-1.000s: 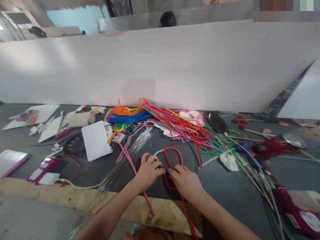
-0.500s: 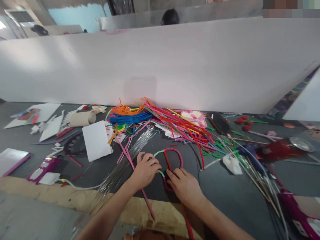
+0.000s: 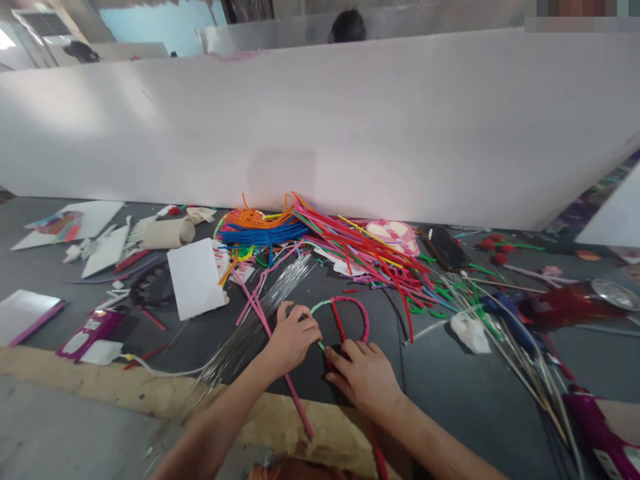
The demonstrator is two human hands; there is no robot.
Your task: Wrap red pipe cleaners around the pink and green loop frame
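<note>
Two hands: left hand and right hand, fingers pinching the lower ends of the pipe-cleaner loop.
Handling: light, soft wire that bends readily; likely best held near the joins.

The pipe-cleaner loop is showing red and pink with one mint-green stretch against the dark grey table. Behind it the pile of stems is glowing orange, blue, red, yellow and green.
</note>
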